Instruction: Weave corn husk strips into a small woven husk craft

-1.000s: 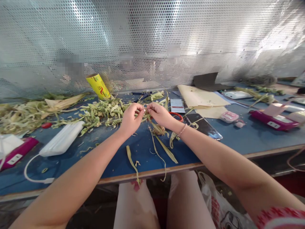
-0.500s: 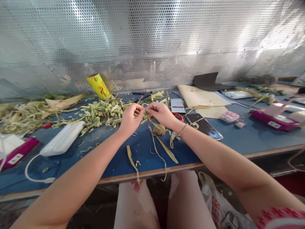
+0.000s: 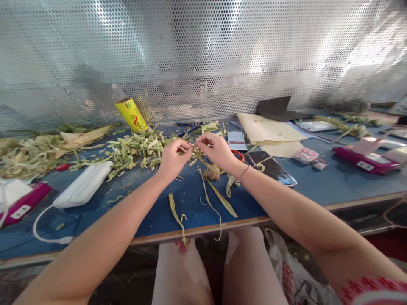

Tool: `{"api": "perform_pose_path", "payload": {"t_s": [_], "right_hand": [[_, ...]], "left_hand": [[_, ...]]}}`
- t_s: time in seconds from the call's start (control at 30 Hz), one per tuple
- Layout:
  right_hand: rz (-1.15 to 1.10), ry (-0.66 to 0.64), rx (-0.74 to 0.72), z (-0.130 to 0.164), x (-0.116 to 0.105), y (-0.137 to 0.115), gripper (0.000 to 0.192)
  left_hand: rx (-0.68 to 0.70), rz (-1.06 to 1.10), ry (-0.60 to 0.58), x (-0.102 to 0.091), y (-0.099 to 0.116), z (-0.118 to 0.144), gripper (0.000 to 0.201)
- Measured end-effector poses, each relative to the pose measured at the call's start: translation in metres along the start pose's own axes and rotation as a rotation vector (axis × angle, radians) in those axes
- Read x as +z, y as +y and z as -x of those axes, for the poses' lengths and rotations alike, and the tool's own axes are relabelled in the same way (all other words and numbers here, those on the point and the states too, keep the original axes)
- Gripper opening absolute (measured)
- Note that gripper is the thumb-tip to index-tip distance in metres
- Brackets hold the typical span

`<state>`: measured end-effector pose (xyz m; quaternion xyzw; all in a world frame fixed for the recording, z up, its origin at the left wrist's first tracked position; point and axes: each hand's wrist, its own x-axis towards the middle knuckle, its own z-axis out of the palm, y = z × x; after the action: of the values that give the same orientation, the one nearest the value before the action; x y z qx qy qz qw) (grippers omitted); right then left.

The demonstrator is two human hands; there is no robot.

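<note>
Over the middle of the blue table, my left hand point(image 3: 174, 156) and my right hand point(image 3: 215, 149) meet almost fingertip to fingertip. Each pinches a thin pale husk strip between thumb and forefinger; most of it is hidden by the fingers. A small coiled bundle of husk fibre point(image 3: 212, 173) lies just below my right hand. Left of my left hand is a heap of knotted green husk pieces point(image 3: 136, 148). Long loose husk strips point(image 3: 221, 198) lie nearer the table's front edge, and one short strip point(image 3: 174, 209) hangs over it.
A white power bank point(image 3: 83, 186) with a cable lies to the left. Behind the heap leans a yellow tube point(image 3: 132, 115). To the right are red-handled scissors point(image 3: 238, 155), a dark phone point(image 3: 275, 168), brown paper point(image 3: 270, 129) and a magenta box point(image 3: 365, 161). A perforated metal panel point(image 3: 203, 51) stands behind.
My right hand has risen slightly, its wrist a little higher. My left hand stays nearly in place, and both keep their pinch.
</note>
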<state>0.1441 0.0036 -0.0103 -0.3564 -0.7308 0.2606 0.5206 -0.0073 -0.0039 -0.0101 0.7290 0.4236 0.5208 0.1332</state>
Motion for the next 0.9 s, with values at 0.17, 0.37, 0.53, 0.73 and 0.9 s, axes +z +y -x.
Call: {"api": "perform_pose_path", "payload": {"t_s": [0.17, 0.37, 0.53, 0.73, 0.9], "right_hand": [[-0.02, -0.029, -0.019, 0.0006, 0.0, -0.0016, 0.007], [-0.023, -0.082, -0.096, -0.0005, 0.0007, 0.0005, 0.008], [0.007, -0.101, -0.082, -0.0014, 0.0003, 0.0026, 0.007], [0.015, -0.084, -0.074, -0.0016, -0.0022, 0.0004, 0.009], [0.002, -0.084, -0.067, -0.0021, -0.0009, 0.002, 0.009]], "left_hand": [[-0.017, 0.021, -0.002, -0.001, -0.002, 0.0, 0.01], [-0.027, 0.071, -0.007, -0.0022, -0.0026, -0.0019, 0.01], [-0.077, 0.113, -0.012, -0.0018, -0.002, -0.002, 0.011], [-0.09, 0.176, -0.041, -0.0012, -0.0009, -0.0012, 0.013], [-0.081, 0.208, -0.052, 0.0, -0.005, -0.001, 0.014]]}}
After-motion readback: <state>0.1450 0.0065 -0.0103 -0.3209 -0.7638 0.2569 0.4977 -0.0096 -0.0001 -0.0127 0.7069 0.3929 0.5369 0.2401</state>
